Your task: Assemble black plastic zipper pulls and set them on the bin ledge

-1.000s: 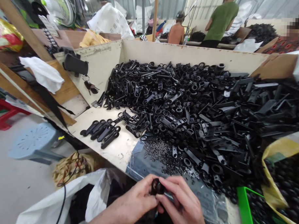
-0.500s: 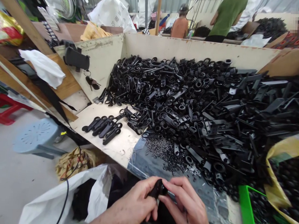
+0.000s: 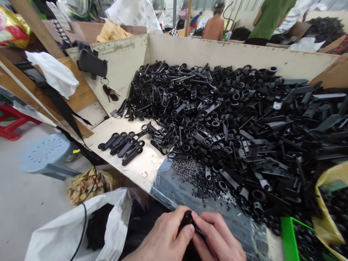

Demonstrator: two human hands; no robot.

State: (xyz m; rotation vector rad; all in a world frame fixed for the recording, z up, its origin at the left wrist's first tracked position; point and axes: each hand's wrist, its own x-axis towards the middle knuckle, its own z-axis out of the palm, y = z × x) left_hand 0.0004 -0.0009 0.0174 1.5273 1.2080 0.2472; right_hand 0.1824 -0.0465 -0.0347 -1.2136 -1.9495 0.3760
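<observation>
Your two hands are closed together on one black piece [image 3: 188, 218]: your left hand [image 3: 170, 233] wraps it with the thumb pressed across, and your right hand [image 3: 220, 240] pinches its far side with bent fingertips. Your fingers cover most of it, so its full shape can't be made out, and both hands' lower fingers are partly hidden.

Just beyond your hands, a dark sheet [image 3: 168, 185] lies on the counter [image 3: 144, 169], carrying one patch of small metal pins [image 3: 185, 171] and one little cluster of white sticks [image 3: 228, 198], both too jumbled to count. Left of that, about five black handles [image 3: 129, 148] lie side by side, overlapping. Farther out, one big heap of black parts [image 3: 198, 101] spreads right, its pieces burying each other.

To your hands' right stand one green box [image 3: 288, 241] and one yellow sack [image 3: 321, 211], both cut off; to their left, one white sack [image 3: 56, 233], also cut off, its dark contents indistinct.
</observation>
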